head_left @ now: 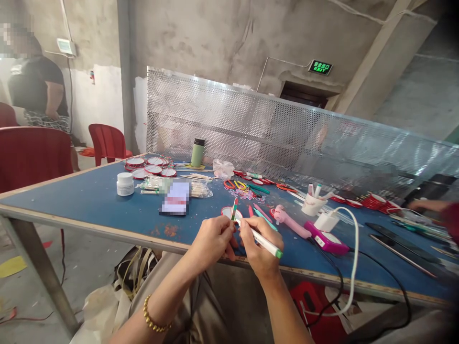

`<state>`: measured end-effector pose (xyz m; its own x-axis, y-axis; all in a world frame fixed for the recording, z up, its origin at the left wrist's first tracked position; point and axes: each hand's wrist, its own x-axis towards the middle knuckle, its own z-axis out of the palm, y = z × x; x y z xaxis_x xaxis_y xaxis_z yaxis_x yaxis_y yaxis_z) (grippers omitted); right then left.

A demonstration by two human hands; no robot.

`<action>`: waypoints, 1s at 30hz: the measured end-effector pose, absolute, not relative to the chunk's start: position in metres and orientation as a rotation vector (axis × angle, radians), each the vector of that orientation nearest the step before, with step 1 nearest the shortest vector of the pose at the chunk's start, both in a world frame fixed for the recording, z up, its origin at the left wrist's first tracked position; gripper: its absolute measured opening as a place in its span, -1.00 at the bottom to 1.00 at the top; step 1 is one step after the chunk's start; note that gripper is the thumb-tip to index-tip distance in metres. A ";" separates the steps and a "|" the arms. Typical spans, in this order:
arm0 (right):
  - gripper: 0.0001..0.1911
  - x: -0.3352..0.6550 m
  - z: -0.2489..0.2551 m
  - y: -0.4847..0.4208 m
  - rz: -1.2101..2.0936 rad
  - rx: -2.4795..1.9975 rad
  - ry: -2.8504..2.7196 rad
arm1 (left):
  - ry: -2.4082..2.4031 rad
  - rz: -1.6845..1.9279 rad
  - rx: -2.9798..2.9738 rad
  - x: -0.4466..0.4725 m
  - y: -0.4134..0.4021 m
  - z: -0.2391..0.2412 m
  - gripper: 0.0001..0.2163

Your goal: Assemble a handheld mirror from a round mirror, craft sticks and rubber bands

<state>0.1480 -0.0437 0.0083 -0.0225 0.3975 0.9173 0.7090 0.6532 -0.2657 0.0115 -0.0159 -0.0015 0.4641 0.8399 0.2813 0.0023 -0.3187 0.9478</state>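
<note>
My left hand [213,239] pinches a small flat stick [234,210] painted red and green, held upright near the table's front edge. In my right hand [261,255] is a white marker [263,242] with a green end; its other end points at the stick, and whether the two touch I cannot tell. Just behind my hands lies a small round disc [225,210] with a red rim, partly hidden by the fingers. Pink and teal pens [264,217] rest to the right of it.
On the blue table [86,193] are a phone [175,198], a white jar [125,184], a green bottle [198,153], red-rimmed discs [153,168], a pink tool [290,222] and a cup of markers [312,204]. Cables hang over the front edge. A person [39,86] stands left; another's arm [433,208] is right.
</note>
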 end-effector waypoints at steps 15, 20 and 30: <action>-0.86 0.148 0.008 -0.044 -0.258 -0.939 -1.654 | 0.721 1.017 1.692 0.010 -0.017 0.000 -0.75; -0.85 0.148 0.008 -0.044 -0.286 -0.944 -1.669 | 0.721 1.023 1.706 0.010 -0.016 -0.001 -0.77; -0.84 0.147 0.010 -0.046 -0.327 -0.954 -1.705 | 0.727 1.022 1.705 0.010 -0.018 0.001 -0.77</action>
<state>0.1472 -0.0455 0.0095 -0.0746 0.4285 0.9005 0.7308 0.6379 -0.2430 0.0101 -0.0178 0.0012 0.4664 0.8332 0.2970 0.0079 -0.3397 0.9405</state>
